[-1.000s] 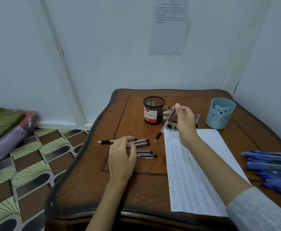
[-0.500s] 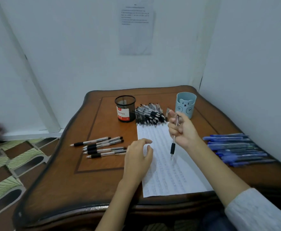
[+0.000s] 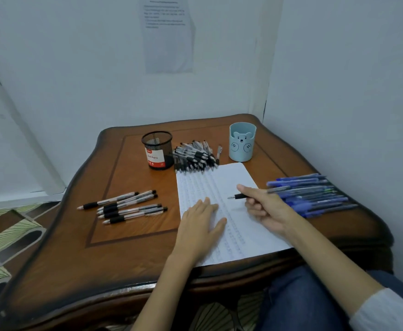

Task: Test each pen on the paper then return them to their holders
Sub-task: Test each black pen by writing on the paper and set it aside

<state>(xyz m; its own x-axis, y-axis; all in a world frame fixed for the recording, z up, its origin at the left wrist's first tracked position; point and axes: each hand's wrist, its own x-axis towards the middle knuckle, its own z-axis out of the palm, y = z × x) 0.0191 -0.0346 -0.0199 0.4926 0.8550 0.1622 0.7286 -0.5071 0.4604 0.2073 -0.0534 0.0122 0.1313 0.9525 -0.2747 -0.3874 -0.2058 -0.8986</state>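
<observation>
The testing step is in hand: the left hand [image 3: 200,225], fingers flat and slightly spread, presses the paper [image 3: 234,174] while the right hand [image 3: 265,209] pinches a pen [image 3: 237,196] over the paper's middle (tip seemingly just above it), so next it must be lowered to scribble.

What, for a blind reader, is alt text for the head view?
A right hand holds a black pen over scribbled paper that the left hand presses flat on a wooden table. Black pens, blue pens, a mesh holder and a blue cup sit around.
</observation>
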